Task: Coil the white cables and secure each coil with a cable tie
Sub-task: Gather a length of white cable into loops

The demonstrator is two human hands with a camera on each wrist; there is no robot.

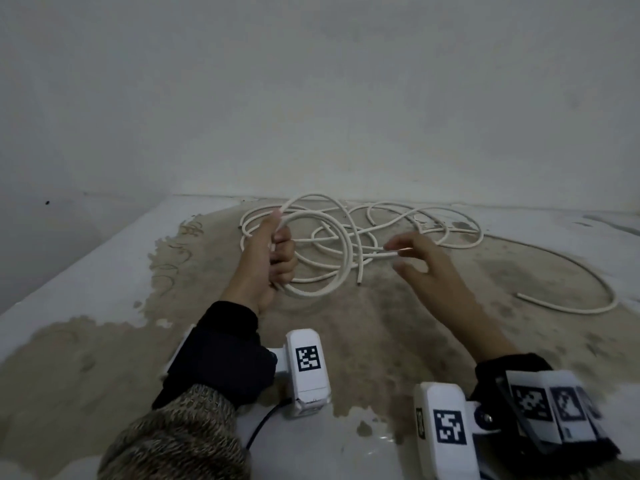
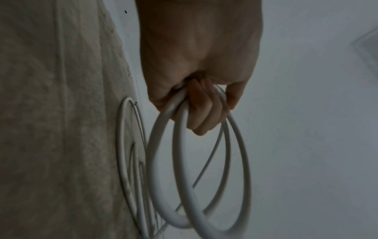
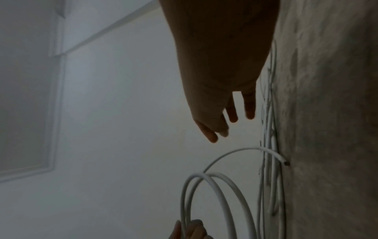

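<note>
My left hand (image 1: 273, 252) is raised a little above the surface and grips a coil of white cable (image 1: 341, 261) of a few loops. The left wrist view shows those fingers (image 2: 201, 111) curled round the coil's loops (image 2: 161, 161). The coil's free end (image 1: 360, 282) points down at the surface. My right hand (image 1: 407, 254) hovers to the right of the coil with fingers spread and straight, holding nothing; in the right wrist view its fingers (image 3: 232, 115) hang apart above the coil (image 3: 206, 186). More loose white cables (image 1: 433, 220) lie tangled behind both hands. I see no cable tie.
A separate white cable (image 1: 588, 285) curves across the surface at the right. The surface (image 1: 346, 341) is worn beige with white patches, and meets a plain wall (image 1: 311, 98) just behind the tangle. At the left the surface ends in an edge (image 1: 86, 258).
</note>
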